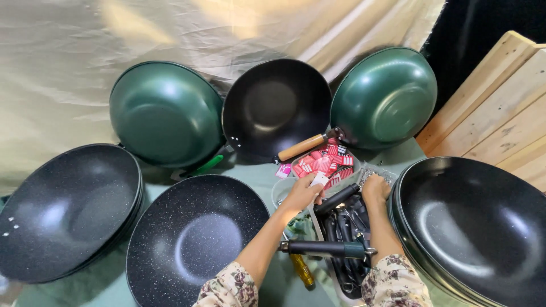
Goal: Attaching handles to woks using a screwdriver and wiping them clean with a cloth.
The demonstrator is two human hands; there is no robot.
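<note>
My left hand [301, 193] holds a small white-and-red packet [319, 179] over a clear tub [278, 193] of red and white packets [325, 162]. My right hand [376, 189] reaches down into a bin of black pan handles [347, 227], fingers closed among them; what it grips is hidden. One black handle [336, 199] lies between my hands. A dark handle with a green end [327, 248] lies across the bin near my forearms.
Woks ring the spot: two green ones [165, 113] [384, 96] and a black one with a wooden handle [276, 105] lean at the back, speckled black ones [62, 210] [196, 239] lie left, stacked black ones [478, 227] right. Wooden boards [500, 113] far right. Yellow-handled tool [301, 270] below.
</note>
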